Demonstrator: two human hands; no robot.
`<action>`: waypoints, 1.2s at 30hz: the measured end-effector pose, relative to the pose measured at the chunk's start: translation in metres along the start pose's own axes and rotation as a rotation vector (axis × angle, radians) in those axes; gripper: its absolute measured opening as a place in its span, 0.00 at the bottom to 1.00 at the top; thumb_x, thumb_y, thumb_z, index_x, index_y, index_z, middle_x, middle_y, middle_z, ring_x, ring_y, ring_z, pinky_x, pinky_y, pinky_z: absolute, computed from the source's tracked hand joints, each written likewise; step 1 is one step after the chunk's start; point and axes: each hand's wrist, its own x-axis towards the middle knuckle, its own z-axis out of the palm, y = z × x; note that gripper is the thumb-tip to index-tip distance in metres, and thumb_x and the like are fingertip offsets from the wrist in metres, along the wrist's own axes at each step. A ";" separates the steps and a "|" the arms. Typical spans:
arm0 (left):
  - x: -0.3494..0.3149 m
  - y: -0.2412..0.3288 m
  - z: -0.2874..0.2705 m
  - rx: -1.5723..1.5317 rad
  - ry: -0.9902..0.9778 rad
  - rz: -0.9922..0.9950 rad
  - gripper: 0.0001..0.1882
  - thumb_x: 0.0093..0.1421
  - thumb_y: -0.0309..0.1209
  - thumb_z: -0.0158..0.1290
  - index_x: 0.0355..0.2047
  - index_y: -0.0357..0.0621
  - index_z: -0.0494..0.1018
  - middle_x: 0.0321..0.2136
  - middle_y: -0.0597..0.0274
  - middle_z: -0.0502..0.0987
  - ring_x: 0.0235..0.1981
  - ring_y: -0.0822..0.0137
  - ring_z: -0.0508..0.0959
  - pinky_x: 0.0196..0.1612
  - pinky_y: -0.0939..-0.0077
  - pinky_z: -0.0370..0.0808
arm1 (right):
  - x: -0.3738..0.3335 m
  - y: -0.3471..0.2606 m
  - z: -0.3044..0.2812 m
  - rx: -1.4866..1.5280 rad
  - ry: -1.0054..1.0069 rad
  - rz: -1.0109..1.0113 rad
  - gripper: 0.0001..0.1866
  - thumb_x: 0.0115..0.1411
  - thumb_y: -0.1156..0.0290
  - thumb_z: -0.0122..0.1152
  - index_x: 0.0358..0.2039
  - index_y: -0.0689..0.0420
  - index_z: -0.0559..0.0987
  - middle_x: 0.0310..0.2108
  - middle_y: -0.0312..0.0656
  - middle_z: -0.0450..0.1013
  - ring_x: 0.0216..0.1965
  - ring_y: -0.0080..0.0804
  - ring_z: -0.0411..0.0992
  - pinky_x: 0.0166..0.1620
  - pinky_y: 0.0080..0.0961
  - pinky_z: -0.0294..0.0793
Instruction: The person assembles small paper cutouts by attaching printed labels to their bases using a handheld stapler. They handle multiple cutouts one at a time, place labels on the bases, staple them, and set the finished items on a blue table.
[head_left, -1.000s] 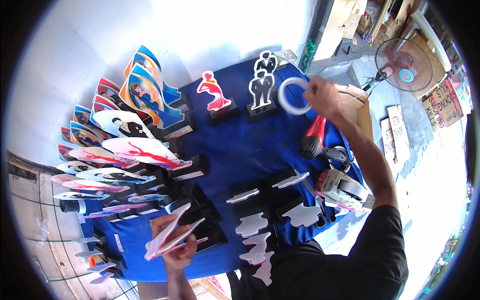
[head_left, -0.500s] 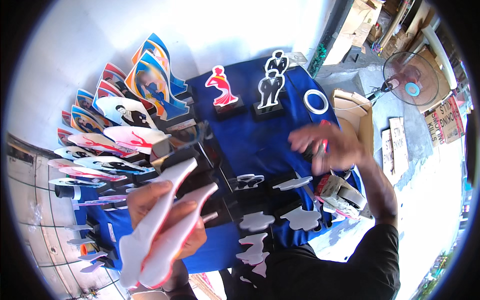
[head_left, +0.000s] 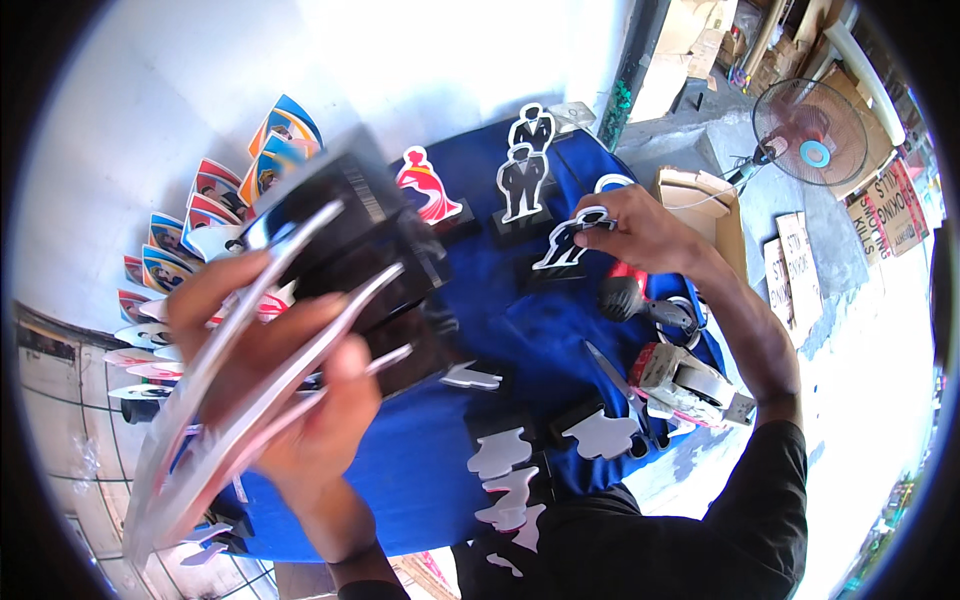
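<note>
My left hand [head_left: 320, 410] is wrapped round several white-edged cutout boards [head_left: 200, 440], raised close to me at the left and partly blurred. Black block bases [head_left: 390, 270] join their far ends. My right hand [head_left: 640, 228] pinches the upper part of a black-and-white suit figure cutout [head_left: 568, 242], which leans over a black base on the blue cloth [head_left: 500, 300]. Beyond it stand another suit figure cutout [head_left: 522, 185] and a red dress cutout [head_left: 430, 188]. Just nearer than my right hand lies a red and black hand tool [head_left: 635, 295].
Printed cutout stands [head_left: 200, 225] crowd the table's left side. White cutouts on black bases [head_left: 600, 436] lie near me. Scissors [head_left: 622, 385] rest by a tape dispenser [head_left: 690, 385] at the right. Beyond the table are a cardboard box [head_left: 710, 195] and a fan [head_left: 810, 130].
My left hand has tipped its cutouts up, bringing the black bases into sight. My right hand has moved farther away and gripped a suit figure cutout. The white cutout near the scissors is gone.
</note>
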 end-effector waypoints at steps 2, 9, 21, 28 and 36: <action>0.000 -0.015 0.024 -0.077 -0.105 -0.014 0.10 0.58 0.34 0.67 0.33 0.39 0.83 0.43 0.55 0.78 0.45 0.60 0.78 0.43 0.65 0.76 | 0.009 -0.001 -0.002 -0.071 0.048 -0.012 0.18 0.60 0.65 0.72 0.44 0.64 0.80 0.34 0.49 0.79 0.36 0.42 0.80 0.39 0.36 0.76; -0.047 -0.067 0.106 -0.238 -0.330 -0.181 0.11 0.53 0.31 0.67 0.36 0.40 0.81 0.34 0.55 0.83 0.39 0.50 0.81 0.44 0.58 0.77 | -0.085 -0.039 0.002 -0.189 -0.084 -0.428 0.34 0.58 0.50 0.74 0.55 0.61 0.77 0.54 0.52 0.76 0.55 0.51 0.74 0.54 0.44 0.77; -0.115 -0.100 0.157 -0.198 -0.618 -0.395 0.29 0.42 0.46 0.77 0.40 0.44 0.83 0.59 0.53 0.72 0.57 0.54 0.76 0.60 0.61 0.74 | -0.091 -0.035 0.010 -0.228 -0.333 -0.182 0.20 0.54 0.66 0.71 0.47 0.54 0.80 0.39 0.44 0.78 0.39 0.49 0.79 0.44 0.45 0.78; -0.145 -0.078 0.090 -0.202 -0.418 -0.479 0.40 0.43 0.33 0.74 0.58 0.40 0.73 0.57 0.51 0.67 0.31 0.67 0.78 0.40 0.72 0.78 | -0.132 -0.088 0.044 0.088 -0.004 -0.580 0.40 0.47 0.54 0.81 0.60 0.52 0.77 0.65 0.55 0.66 0.64 0.57 0.67 0.59 0.49 0.71; -0.225 -0.040 0.055 -0.500 -0.637 -0.668 0.32 0.51 0.27 0.69 0.57 0.43 0.73 0.52 0.52 0.70 0.28 0.66 0.77 0.33 0.74 0.77 | -0.167 -0.091 0.162 0.241 -0.127 -0.605 0.31 0.44 0.63 0.79 0.51 0.54 0.81 0.69 0.59 0.59 0.63 0.61 0.68 0.61 0.50 0.73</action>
